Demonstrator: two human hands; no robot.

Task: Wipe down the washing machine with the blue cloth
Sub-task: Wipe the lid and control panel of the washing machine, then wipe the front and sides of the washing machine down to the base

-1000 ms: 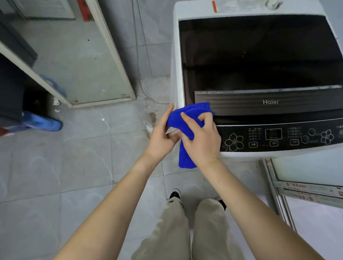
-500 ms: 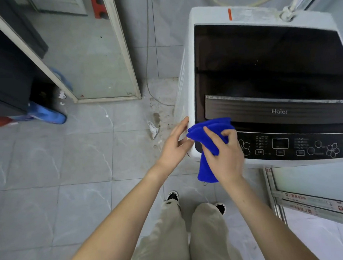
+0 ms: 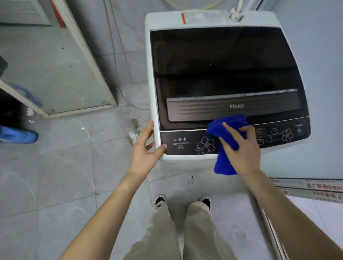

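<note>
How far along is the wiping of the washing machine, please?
Done: nothing looks wiped yet. In hand: the right hand holds the blue cloth on the control panel while the left hand steadies the front corner. Left: the dark lid, its dusty handle strip and the grimy back rim.

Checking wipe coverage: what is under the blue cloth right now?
The blue cloth sits on the dark control panel of the white washing machine, gripped by the right hand. Any panel markings beneath it are hidden.

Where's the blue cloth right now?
In the head view, the blue cloth is gripped by the right hand on the washing machine's control panel, just right of the larger flower print, its tail hanging over the front edge.
</note>
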